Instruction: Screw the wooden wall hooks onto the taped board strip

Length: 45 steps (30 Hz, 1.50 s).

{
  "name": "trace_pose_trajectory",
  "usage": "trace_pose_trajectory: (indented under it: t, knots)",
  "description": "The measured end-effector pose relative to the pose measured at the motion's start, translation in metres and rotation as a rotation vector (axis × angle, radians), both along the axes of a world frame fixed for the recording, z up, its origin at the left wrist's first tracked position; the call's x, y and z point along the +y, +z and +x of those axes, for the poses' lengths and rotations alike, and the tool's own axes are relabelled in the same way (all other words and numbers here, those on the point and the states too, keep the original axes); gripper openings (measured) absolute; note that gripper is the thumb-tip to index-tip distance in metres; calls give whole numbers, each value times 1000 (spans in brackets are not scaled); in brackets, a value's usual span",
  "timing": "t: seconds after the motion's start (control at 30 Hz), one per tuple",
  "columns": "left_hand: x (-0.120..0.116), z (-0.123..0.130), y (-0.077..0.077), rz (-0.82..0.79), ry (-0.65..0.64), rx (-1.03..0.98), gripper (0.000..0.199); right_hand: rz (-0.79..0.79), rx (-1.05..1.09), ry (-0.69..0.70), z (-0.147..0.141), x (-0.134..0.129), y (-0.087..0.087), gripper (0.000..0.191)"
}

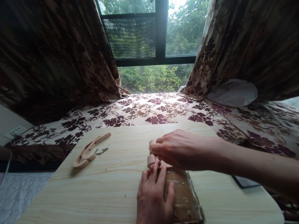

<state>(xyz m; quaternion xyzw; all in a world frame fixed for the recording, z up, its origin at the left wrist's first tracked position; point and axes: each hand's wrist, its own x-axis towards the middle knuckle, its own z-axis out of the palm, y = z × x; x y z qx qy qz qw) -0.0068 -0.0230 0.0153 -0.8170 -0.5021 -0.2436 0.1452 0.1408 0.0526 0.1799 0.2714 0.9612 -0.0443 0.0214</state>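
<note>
My left hand (155,194) lies on a worn brown board (182,193), fingers stretched out and apart. Its fingertips touch a pale curved wooden piece (151,161) at the board's far end. Just above them, my right hand (179,151) is closed in a pinch, reaching in from the right. A small dark screw (160,162) stands upright below its fingers; what the pinch holds is hidden behind the hand. Another rounded wooden end (151,144) shows beyond the first, partly covered by the right hand.
Two curved wooden pieces with holes (90,151) lie on the left of the pale wooden table (112,186), beside several loose screws (101,151). A dark-edged flat object (246,182) sits under my right forearm. Behind are a floral-covered ledge (154,109), curtains and a window.
</note>
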Motion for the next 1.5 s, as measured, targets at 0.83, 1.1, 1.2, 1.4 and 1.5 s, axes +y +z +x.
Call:
trace_pose_trajectory:
  t: [0.83,1.1,1.2,1.4,1.5]
  knots:
    - [15,5,-12,145,73,144,56,-166,502,-343,30,15,-35,13]
    - [13,4,-15,192,69,187,51,-210,570,-322,32,12,-46,10]
    - [14,5,-15,196,72,173,50,-210,562,-302,30,14,-47,7]
    - [13,6,-16,203,71,112,55,-215,533,-295,27,16,-47,9]
    - [11,7,-16,188,65,93,57,-211,533,-290,27,15,-47,8]
